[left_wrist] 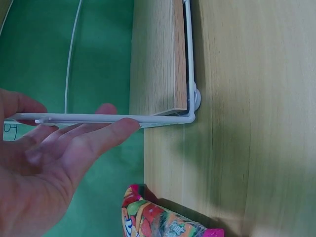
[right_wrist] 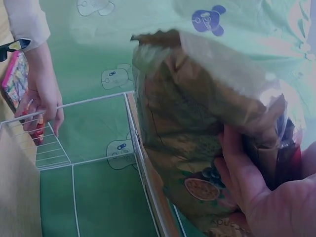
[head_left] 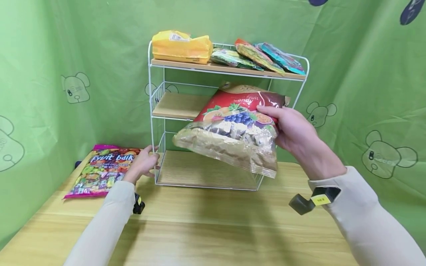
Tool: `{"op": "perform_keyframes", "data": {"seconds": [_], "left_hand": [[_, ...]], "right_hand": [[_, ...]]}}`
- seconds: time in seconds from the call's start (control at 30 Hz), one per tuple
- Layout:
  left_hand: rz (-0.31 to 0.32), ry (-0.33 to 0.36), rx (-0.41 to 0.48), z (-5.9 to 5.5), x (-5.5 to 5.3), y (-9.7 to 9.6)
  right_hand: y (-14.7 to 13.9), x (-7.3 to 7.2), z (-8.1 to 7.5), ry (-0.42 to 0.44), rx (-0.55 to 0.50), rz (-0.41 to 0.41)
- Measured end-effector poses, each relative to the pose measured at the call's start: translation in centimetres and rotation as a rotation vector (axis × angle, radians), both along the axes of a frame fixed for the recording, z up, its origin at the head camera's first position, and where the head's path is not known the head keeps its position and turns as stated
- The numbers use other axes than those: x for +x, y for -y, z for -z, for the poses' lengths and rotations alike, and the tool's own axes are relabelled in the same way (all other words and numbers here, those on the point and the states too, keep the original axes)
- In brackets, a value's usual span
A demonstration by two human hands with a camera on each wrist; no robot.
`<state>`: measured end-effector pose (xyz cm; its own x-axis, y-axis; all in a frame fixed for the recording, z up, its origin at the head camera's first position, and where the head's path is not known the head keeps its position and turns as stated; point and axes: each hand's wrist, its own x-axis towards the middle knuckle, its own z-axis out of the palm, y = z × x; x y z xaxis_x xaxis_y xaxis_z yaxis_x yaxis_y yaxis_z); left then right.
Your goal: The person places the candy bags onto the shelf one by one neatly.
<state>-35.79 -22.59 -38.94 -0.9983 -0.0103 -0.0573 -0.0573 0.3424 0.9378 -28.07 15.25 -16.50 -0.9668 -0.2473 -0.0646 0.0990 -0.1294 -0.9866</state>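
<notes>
My right hand (head_left: pixel 294 129) grips the right edge of a large red and gold bag of fruit candy (head_left: pixel 229 127), thumb on its front. The bag is tilted in front of the middle shelf (head_left: pixel 179 104) of a white wire rack, hiding part of it. In the right wrist view, fingers of the right hand (right_wrist: pixel 261 197) press the bag's gold back (right_wrist: pixel 182 118). Low at the rack's left side, my left hand (head_left: pixel 145 162) holds the wire frame. The left wrist view shows the left hand's thumb and fingers about the white rod (left_wrist: pixel 94 118).
A pink-edged bag of fruit chews (head_left: pixel 103 170) lies on the wooden table (head_left: pixel 186 221), left of the rack. On the top shelf are a yellow package (head_left: pixel 181 48) and several flat packets (head_left: pixel 259 55). Green cloth (head_left: pixel 113 74) hangs behind and at both sides.
</notes>
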Motion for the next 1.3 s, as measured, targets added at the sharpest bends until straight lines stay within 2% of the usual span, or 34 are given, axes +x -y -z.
{"op": "perform_keyframes", "data": {"seconds": [0.33,0.47,0.67,0.83,1.03,1.17,1.23,1.3], "left_hand": [[0.002,-0.009,0.001,0.3,-0.1,0.0],[0.002,-0.006,0.007,0.3,-0.1,0.0],[-0.001,-0.008,0.007,0.1,-0.2,0.0],[0.002,-0.003,0.006,0.0,-0.2,0.1],[0.005,0.009,0.004,0.2,-0.2,0.1],[0.004,0.004,0.009,0.2,-0.3,0.1],[0.004,0.005,0.004,0.2,-0.3,0.2],[0.005,0.003,-0.001,0.1,-0.3,0.1]], "right_hand": [[-0.3,-3.2,0.6,0.097,-0.297,0.104],[-0.4,-4.1,0.7,0.139,-0.381,0.107],[0.1,-4.8,0.7,0.129,-0.361,0.092],[0.6,-4.6,0.3,0.106,-0.374,0.065],[0.6,-4.8,0.3,0.095,-0.362,-0.043],[0.5,-5.1,0.8,0.036,-0.285,-0.121],[0.5,-5.2,1.1,0.005,-0.245,-0.113],[0.7,-5.3,1.3,-0.008,-0.208,-0.058]]}}
